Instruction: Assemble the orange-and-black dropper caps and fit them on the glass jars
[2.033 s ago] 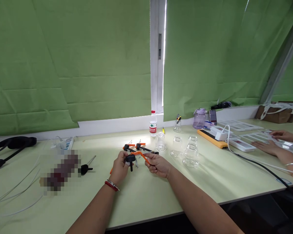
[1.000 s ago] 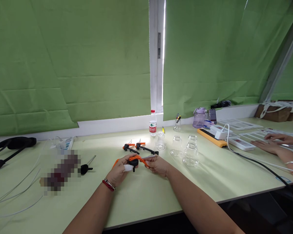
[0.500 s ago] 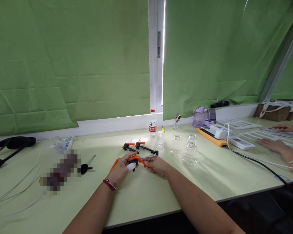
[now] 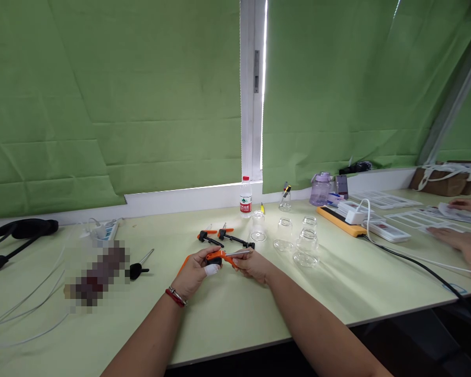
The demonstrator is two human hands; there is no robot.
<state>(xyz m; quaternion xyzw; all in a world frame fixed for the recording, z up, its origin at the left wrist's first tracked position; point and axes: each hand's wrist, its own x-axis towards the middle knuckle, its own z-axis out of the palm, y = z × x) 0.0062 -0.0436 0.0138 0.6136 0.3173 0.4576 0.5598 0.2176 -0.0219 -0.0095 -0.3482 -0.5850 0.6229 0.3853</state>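
My left hand [image 4: 197, 268] is closed around the black and orange body of an orange-and-black bar clamp [image 4: 216, 256], its white-wrapped thumb against the near side. From the right, my right hand [image 4: 254, 266] pinches the clamp's orange end by its metal bar. The clamp is held just above the table, and fingers cover parts of it. Just beyond my hands lie two similar orange-and-black clamps, a left one [image 4: 208, 237] and a right one [image 4: 233, 238]. To the left rests a black piece with a metal rod [image 4: 138, 268].
Several upturned clear glasses [image 4: 258, 229] stand right of my hands. A water bottle [image 4: 245, 198] is behind. An orange power strip [image 4: 339, 222], chargers and cables lie farther right, near another person's hands [image 4: 457, 238] on papers. At left are a pixelated object [image 4: 98, 277] and a black headset [image 4: 19, 238].
My left thumb has shifted slightly on the clamp, and the black tip that stuck out below it no longer shows. The other person's hands have moved over the papers.
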